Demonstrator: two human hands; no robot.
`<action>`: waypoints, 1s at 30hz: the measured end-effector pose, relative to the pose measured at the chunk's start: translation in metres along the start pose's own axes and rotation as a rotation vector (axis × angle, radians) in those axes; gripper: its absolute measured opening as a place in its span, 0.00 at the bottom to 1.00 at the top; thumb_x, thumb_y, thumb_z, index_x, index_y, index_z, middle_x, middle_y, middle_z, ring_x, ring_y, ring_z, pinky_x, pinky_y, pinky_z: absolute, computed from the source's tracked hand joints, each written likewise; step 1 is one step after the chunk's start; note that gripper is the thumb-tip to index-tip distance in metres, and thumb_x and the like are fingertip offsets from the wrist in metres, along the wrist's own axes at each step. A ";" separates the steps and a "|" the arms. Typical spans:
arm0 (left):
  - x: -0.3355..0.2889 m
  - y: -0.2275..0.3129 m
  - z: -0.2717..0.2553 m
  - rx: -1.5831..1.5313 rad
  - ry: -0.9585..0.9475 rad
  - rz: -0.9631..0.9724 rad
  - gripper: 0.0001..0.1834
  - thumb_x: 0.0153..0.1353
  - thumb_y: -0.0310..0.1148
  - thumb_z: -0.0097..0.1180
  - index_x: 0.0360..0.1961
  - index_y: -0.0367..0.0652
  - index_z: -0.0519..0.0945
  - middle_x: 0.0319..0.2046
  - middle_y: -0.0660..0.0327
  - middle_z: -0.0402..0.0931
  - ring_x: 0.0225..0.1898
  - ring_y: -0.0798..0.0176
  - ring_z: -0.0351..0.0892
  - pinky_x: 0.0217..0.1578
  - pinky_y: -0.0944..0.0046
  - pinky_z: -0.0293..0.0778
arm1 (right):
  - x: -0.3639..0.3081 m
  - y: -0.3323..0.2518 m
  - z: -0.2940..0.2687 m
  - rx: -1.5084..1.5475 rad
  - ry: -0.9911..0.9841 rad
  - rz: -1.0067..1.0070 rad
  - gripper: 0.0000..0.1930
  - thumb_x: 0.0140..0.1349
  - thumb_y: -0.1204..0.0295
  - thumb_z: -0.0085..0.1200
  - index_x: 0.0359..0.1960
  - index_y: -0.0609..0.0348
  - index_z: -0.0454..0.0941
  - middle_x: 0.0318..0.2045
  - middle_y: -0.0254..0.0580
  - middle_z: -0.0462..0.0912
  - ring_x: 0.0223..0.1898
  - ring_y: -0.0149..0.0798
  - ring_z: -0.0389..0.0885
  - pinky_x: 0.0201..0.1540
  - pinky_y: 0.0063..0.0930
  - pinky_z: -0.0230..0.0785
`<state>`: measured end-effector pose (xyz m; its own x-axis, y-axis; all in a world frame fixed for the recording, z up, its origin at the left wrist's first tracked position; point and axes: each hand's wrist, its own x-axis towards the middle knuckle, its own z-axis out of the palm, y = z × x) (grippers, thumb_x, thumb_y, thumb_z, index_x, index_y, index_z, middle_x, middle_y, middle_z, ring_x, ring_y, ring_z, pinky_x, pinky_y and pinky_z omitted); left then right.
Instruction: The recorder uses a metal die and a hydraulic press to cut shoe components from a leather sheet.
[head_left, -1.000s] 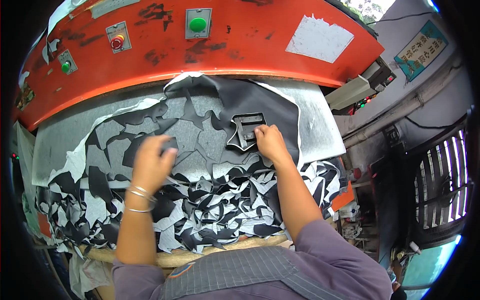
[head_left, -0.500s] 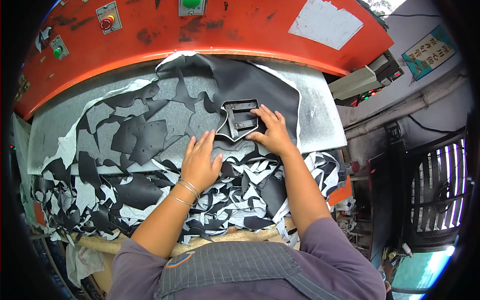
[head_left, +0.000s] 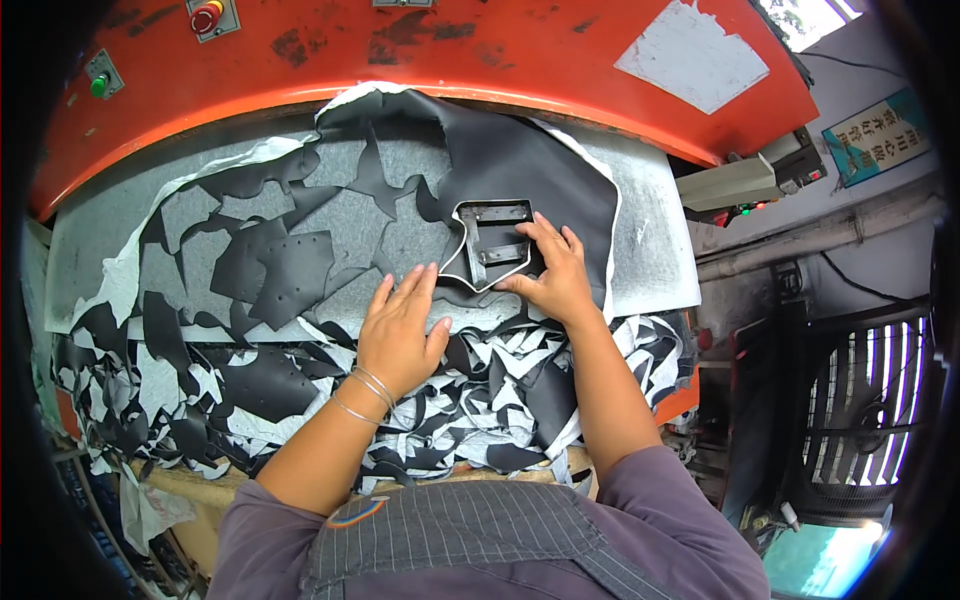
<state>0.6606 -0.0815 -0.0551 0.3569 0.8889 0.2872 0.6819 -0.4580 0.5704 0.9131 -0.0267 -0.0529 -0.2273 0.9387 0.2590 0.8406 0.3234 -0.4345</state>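
A metal cutting die (head_left: 476, 250), an angular outline with crossbars inside, lies on a black sheet of leather-like material (head_left: 530, 160) with a pale backing. My right hand (head_left: 558, 278) grips the die's right side, thumb at its lower corner and fingers along the right wall. Beside the die's lower left point rests my left hand (head_left: 400, 330), its fingers stretched out and the thumb apart. The forefinger's tip is close to the die; whether it touches I cannot tell. Dark cut pieces with small holes (head_left: 290, 275) lie on the grey board (head_left: 330, 235) to the left.
Black and white offcuts (head_left: 480, 400) are heaped along the near edge of the board. An orange-red machine beam (head_left: 480, 60) spans the far side, with a red button (head_left: 206, 16) and a green button (head_left: 99, 86). A black fan (head_left: 870, 400) stands at the right.
The whole view has shifted slightly, with the beam higher in the picture. Both hands keep nearly the same hold and place around the die.
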 end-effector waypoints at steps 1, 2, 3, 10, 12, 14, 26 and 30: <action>0.000 0.000 0.000 0.005 -0.007 0.005 0.34 0.58 0.37 0.55 0.64 0.31 0.63 0.59 0.44 0.69 0.64 0.50 0.65 0.67 0.49 0.52 | 0.000 0.001 0.001 0.001 0.009 -0.007 0.42 0.38 0.46 0.70 0.55 0.52 0.72 0.58 0.52 0.73 0.66 0.46 0.64 0.67 0.51 0.45; 0.000 -0.001 0.000 0.002 -0.006 0.001 0.34 0.58 0.37 0.55 0.64 0.31 0.63 0.59 0.44 0.69 0.64 0.50 0.65 0.67 0.49 0.52 | -0.001 0.001 0.001 0.001 0.019 -0.015 0.41 0.38 0.46 0.70 0.54 0.52 0.72 0.58 0.52 0.74 0.66 0.46 0.64 0.67 0.52 0.46; 0.002 -0.001 -0.001 0.005 -0.012 0.008 0.35 0.58 0.37 0.55 0.64 0.31 0.62 0.59 0.44 0.69 0.64 0.50 0.65 0.67 0.50 0.51 | 0.000 0.002 0.000 -0.002 0.019 -0.017 0.41 0.38 0.46 0.70 0.54 0.52 0.72 0.58 0.52 0.74 0.66 0.46 0.64 0.67 0.52 0.46; -0.007 -0.002 -0.003 0.026 -0.014 0.018 0.36 0.59 0.39 0.54 0.65 0.29 0.60 0.60 0.44 0.68 0.65 0.51 0.63 0.67 0.50 0.49 | -0.003 -0.007 -0.003 -0.039 0.014 -0.031 0.43 0.39 0.46 0.69 0.57 0.52 0.71 0.59 0.55 0.72 0.66 0.47 0.64 0.67 0.51 0.47; -0.011 0.001 -0.002 0.063 0.009 0.032 0.34 0.61 0.39 0.52 0.64 0.30 0.61 0.60 0.47 0.69 0.65 0.53 0.64 0.67 0.51 0.50 | -0.009 -0.006 0.000 -0.068 -0.005 -0.026 0.45 0.40 0.45 0.69 0.60 0.52 0.69 0.61 0.55 0.70 0.67 0.47 0.62 0.68 0.50 0.47; -0.017 0.002 -0.002 0.105 0.034 0.041 0.34 0.61 0.40 0.51 0.64 0.30 0.61 0.60 0.48 0.68 0.65 0.53 0.64 0.67 0.50 0.50 | -0.010 -0.010 -0.001 -0.070 -0.019 -0.025 0.45 0.40 0.45 0.68 0.61 0.52 0.68 0.61 0.55 0.70 0.67 0.47 0.62 0.68 0.51 0.46; -0.023 0.003 -0.003 0.142 0.054 0.072 0.34 0.61 0.41 0.52 0.63 0.31 0.63 0.59 0.48 0.70 0.65 0.51 0.64 0.67 0.48 0.51 | -0.013 -0.009 0.000 -0.106 -0.006 -0.043 0.45 0.43 0.44 0.67 0.62 0.50 0.67 0.62 0.55 0.69 0.68 0.46 0.61 0.69 0.49 0.44; -0.019 0.006 -0.007 0.088 0.078 0.044 0.31 0.60 0.39 0.53 0.61 0.32 0.67 0.58 0.48 0.71 0.64 0.50 0.65 0.66 0.48 0.53 | -0.006 -0.012 -0.003 -0.089 -0.027 -0.061 0.43 0.45 0.44 0.65 0.62 0.49 0.68 0.60 0.50 0.71 0.68 0.45 0.61 0.69 0.50 0.45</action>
<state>0.6531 -0.1012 -0.0522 0.3396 0.8642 0.3712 0.7212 -0.4926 0.4870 0.9061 -0.0366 -0.0465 -0.2911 0.9211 0.2587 0.8649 0.3689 -0.3403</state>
